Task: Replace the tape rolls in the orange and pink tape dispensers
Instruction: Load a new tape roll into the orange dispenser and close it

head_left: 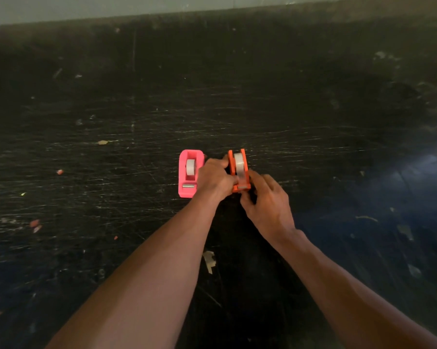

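- Orange tape dispenser (239, 172) stands near the middle of the scratched black table (111, 109), well clear of its far edge, with a pale tape roll (238, 161) seated between its side walls and a strip of tape running down toward the cutter end nearest the person.
- Left hand (216, 178) is closed on the dispenser's left wall, steadying it.
- Right hand (268, 200) has its fingers pinched narrow at the cutter end; whether they grip the tape's loose end or only the plastic I cannot tell.
- Pink tape dispenser (189, 172) lies just beside the left hand, on its left, flat on the table, with its own roll (190, 167) sitting in the well; nobody touches it.
- Judged from this, the orange one is being threaded or finished, while the pink one may already be done or not yet begun; the roll alone does not say.
- Risks: the tape could stick back on itself or tear crooked if pulled off-line across the blade; the light dispenser could tip if the left grip slackens; a fingertip could catch the serrated cutter.
- Scraps of paper and old tape dot the table.
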`<state>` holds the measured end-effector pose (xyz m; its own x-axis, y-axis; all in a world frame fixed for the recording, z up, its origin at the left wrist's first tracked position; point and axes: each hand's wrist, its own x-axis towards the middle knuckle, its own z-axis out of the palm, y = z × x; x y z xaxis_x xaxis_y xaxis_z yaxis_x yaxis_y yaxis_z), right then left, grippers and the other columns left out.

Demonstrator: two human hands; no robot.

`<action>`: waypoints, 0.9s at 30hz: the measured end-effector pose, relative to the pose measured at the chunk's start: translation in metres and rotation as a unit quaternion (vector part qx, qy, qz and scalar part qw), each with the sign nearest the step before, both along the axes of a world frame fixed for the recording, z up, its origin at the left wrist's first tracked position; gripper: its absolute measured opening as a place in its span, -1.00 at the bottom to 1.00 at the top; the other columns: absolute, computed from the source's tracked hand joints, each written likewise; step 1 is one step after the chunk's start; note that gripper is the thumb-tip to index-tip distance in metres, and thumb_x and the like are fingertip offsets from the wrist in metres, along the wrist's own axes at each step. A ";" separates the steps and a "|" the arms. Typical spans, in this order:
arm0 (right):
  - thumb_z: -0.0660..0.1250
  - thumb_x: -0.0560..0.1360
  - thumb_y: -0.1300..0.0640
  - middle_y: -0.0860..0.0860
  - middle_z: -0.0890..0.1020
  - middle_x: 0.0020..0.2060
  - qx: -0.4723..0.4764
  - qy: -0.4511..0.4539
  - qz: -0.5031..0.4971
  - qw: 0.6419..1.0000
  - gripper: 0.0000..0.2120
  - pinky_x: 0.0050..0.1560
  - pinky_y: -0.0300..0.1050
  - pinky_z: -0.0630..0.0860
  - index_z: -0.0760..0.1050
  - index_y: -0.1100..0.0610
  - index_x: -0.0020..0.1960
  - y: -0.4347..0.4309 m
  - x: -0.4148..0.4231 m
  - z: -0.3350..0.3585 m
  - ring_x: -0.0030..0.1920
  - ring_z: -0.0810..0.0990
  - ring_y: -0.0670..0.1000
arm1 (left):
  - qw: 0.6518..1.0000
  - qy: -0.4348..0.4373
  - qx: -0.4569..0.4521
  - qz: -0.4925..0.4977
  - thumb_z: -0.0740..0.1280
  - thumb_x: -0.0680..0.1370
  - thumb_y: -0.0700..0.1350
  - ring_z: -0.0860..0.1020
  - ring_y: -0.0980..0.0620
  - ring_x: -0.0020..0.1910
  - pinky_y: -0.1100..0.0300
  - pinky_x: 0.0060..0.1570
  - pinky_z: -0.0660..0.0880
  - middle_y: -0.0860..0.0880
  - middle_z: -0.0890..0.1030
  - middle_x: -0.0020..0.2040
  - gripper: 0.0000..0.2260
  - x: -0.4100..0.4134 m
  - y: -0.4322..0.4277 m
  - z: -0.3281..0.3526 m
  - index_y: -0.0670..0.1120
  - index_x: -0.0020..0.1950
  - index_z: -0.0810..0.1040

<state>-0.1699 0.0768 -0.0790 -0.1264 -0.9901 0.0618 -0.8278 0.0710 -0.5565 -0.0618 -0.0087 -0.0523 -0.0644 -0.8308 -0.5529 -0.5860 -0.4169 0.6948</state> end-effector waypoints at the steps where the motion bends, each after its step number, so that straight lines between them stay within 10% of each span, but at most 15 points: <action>1: 0.36 0.53 0.14 0.05 0.59 0.05 0.010 0.001 0.005 1.000 -0.58 0.04 -0.13 0.54 0.43 0.13 0.38 -0.001 0.000 -0.001 0.00 0.58 -0.01 | 1.000 -0.002 0.002 -0.001 0.44 0.53 -0.23 0.65 -0.08 0.13 -0.03 0.14 0.63 -0.11 0.65 0.17 -0.52 0.000 0.000 0.001 0.00 0.43 0.50; 27: 0.35 0.55 0.17 0.03 0.58 0.05 0.093 -0.052 -0.038 0.994 -0.77 0.09 -0.14 0.55 0.55 0.10 0.20 -0.006 0.007 0.009 0.01 0.58 -0.03 | 0.990 -0.089 0.005 -0.106 0.39 0.57 -0.20 0.62 -0.09 0.18 -0.03 0.24 0.57 -0.13 0.61 0.26 -0.52 -0.004 -0.003 0.008 -0.04 0.49 0.41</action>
